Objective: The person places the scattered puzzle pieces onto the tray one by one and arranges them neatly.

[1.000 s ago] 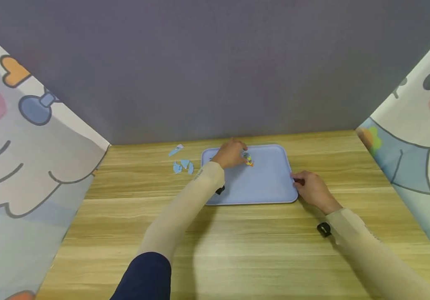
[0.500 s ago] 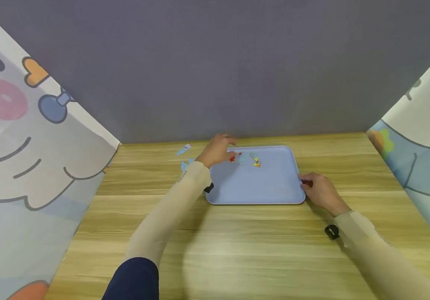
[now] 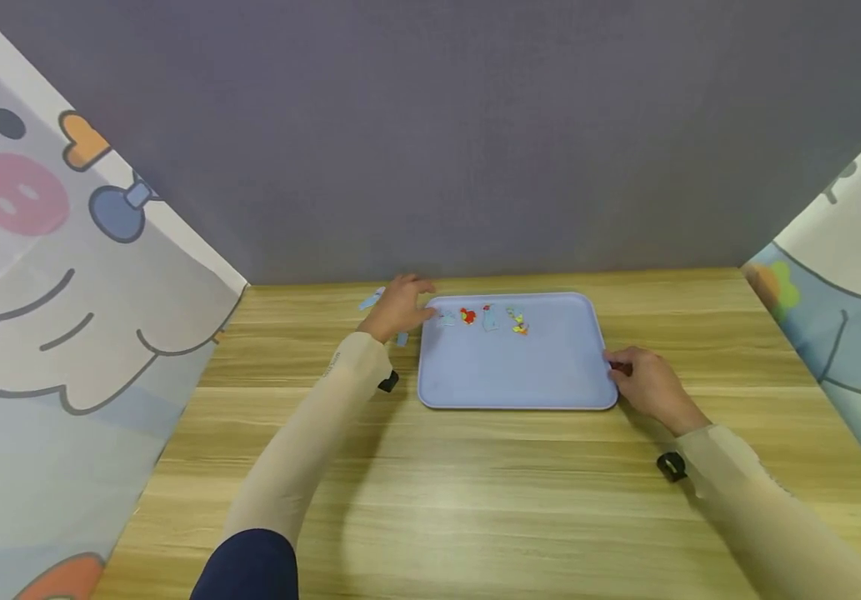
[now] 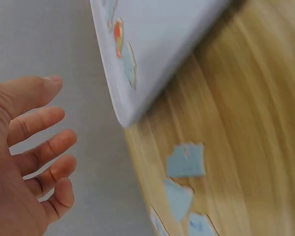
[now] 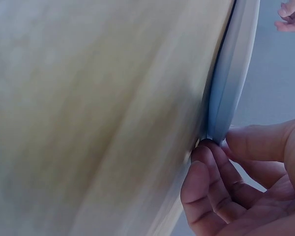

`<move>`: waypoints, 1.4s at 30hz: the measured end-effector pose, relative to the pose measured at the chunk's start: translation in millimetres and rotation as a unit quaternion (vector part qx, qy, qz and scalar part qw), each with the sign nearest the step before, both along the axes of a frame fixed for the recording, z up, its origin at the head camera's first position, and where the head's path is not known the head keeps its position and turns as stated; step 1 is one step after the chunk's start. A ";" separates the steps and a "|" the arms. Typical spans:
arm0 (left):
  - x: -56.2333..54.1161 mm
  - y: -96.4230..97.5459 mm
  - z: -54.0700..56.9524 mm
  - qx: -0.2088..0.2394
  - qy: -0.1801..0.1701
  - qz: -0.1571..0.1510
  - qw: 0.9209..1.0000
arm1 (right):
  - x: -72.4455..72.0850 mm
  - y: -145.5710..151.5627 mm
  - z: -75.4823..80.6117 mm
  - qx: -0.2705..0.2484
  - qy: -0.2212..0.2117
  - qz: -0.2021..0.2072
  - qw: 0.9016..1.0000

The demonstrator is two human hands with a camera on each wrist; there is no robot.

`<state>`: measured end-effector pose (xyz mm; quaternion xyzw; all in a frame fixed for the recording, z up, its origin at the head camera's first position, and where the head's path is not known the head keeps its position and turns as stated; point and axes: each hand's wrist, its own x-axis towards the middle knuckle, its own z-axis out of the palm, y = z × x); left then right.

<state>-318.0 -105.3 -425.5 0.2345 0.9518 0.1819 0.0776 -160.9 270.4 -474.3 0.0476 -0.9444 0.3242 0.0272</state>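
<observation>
A pale blue tray [image 3: 516, 375] lies on the wooden table. Along its far left side sit several small flat pieces: a pale one, a red piece [image 3: 468, 315], a light blue piece [image 3: 491, 318] and a yellow one [image 3: 519, 323]. Just off the tray's left edge hovers my left hand [image 3: 398, 310], fingers loosely bent and holding nothing in the left wrist view. Several irregular light blue pieces [image 4: 187, 161] lie on the wood near it, partly hidden by the hand in the head view. My right hand [image 3: 648, 379] pinches the tray's right rim between thumb and fingers.
A grey panel [image 3: 475, 150] stands along the table's [image 3: 460, 500] far edge. Cartoon-printed panels [image 3: 62, 275] flank the table on the left and right. Black wrist straps are on both arms.
My left hand has moved left from over the tray pieces to beyond the tray's left edge, uncovering them. My right hand still holds the rim. The head view has shifted slightly.
</observation>
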 end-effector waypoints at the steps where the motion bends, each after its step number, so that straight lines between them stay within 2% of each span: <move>1: 0.6 -2.8 -0.9 -0.001 -0.005 0.005 1.000 | 0.4 -0.2 -0.1 0.001 0.001 0.000 1.000; 10: 5.0 -25.0 -9.9 -0.007 -0.043 0.041 0.998 | 1.7 0.8 -1.1 0.008 -0.007 0.005 1.000; 16: 7.1 -39.8 -14.6 0.001 -0.054 0.039 0.998 | 1.7 3.2 -1.0 0.014 -0.009 0.010 1.000; 19: 7.7 -47.7 -19.3 -0.009 -0.060 0.044 0.997 | 0.8 3.4 -1.7 0.015 -0.004 0.013 1.000; 24: 10.7 -57.7 -27.2 -0.049 -0.048 0.049 0.996 | -0.6 2.6 -2.1 0.014 -0.005 0.016 1.000; 27: 12.6 -62.7 -29.4 -0.058 -0.039 0.050 0.996 | -1.2 2.0 -1.0 0.013 -0.005 0.016 1.000; 34: 8.2 -68.8 -32.6 -0.057 -0.041 0.062 0.996 | -1.8 1.2 1.4 0.019 -0.024 0.008 1.000; 42: 1.6 -71.1 -36.2 -0.053 -0.053 0.051 0.996 | -1.7 -2.1 3.9 0.017 -0.032 0.005 0.999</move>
